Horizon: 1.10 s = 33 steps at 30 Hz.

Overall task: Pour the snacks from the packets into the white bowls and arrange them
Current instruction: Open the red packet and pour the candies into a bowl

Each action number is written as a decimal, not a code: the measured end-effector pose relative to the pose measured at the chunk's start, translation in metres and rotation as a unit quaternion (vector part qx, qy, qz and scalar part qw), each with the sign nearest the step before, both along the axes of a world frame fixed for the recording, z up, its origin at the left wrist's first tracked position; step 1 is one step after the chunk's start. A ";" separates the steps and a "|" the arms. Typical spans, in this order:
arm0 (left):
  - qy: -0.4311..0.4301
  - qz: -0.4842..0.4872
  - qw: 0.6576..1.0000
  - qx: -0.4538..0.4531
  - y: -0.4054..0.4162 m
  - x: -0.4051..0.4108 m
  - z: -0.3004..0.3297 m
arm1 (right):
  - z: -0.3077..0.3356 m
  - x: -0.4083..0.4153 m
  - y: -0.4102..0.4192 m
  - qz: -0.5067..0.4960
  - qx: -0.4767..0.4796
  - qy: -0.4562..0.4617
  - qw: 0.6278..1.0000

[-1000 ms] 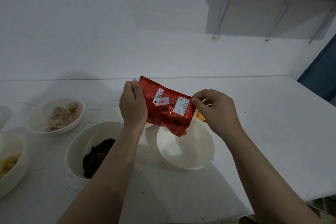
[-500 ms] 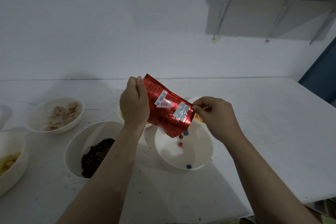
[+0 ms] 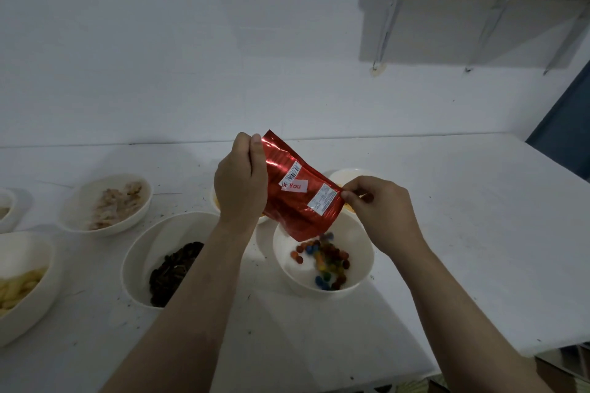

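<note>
Red packet tipped over white bowl, candies in it.
My left hand [image 3: 241,183] grips the red packet [image 3: 295,191] top; my right hand [image 3: 380,210] pinches its side edge above the white bowl [image 3: 364,277] of coloured candies [image 3: 325,260].

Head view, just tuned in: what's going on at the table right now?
A person is tipping a red foil packet over a white bowl. The left hand grips the packet's upper end and the right hand pinches its edge. Coloured candies are dropping from the low corner and piling up in the bowl. Other bowls hold snacks too, one with dark pieces just left of it.
</note>
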<state>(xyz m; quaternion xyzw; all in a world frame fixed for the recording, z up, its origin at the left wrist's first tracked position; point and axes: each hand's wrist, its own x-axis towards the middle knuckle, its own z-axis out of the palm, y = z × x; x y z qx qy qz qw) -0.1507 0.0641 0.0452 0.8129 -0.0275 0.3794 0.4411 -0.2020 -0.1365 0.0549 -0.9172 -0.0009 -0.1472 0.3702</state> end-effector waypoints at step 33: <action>0.145 -0.224 0.921 -0.284 -0.030 -0.043 -0.011 | -0.016 -0.018 0.022 0.039 0.256 0.014 0.966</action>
